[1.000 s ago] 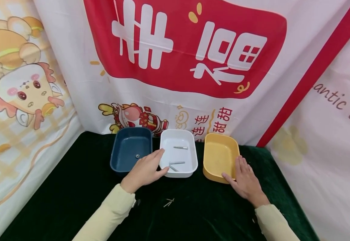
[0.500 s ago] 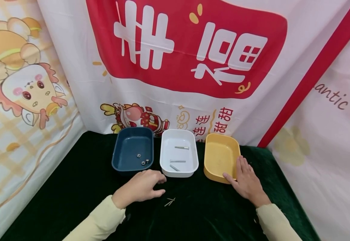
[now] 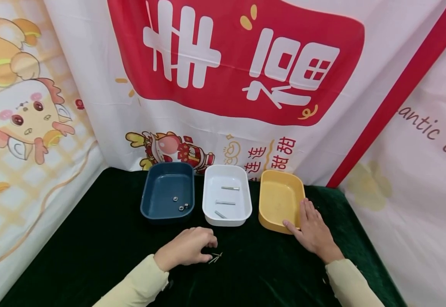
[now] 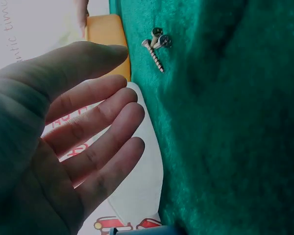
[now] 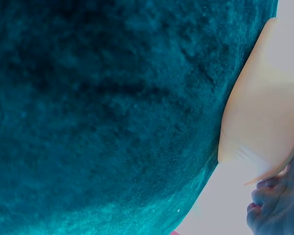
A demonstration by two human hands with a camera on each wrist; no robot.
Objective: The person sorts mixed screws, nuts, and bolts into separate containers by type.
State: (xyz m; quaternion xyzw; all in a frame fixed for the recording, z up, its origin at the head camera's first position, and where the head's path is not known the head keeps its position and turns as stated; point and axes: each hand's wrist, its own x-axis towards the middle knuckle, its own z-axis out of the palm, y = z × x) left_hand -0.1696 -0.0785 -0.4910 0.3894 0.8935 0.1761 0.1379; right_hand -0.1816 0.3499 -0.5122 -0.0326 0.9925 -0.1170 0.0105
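Note:
In the head view my left hand [image 3: 187,248] hovers over the dark green cloth, thumb and fingers apart. Just past its thumb tip lies a small cluster of screws [image 3: 216,257]. The left wrist view shows the same screws [image 4: 157,45] beyond the thumb, one with a threaded shank, and nothing between the loosely bent fingers [image 4: 118,125]. My right hand [image 3: 314,230] rests against the near right corner of the yellow tray [image 3: 263,215], fingers straight along its side and thumb at the rim. The right wrist view catches only part of this hand [image 5: 274,200] beside the tray.
A blue tray [image 3: 157,200] at the left holds three nuts [image 3: 181,208]. Between it and the yellow tray, a white tray [image 3: 209,187] holds three long bolts [image 3: 225,203]. Printed curtains [image 3: 192,111] hang right behind the trays.
My left hand has drawn back from between the blue and white trays, toward me and over to the screws, uncovering nuts in the blue tray. The right hand has stayed on the yellow tray.

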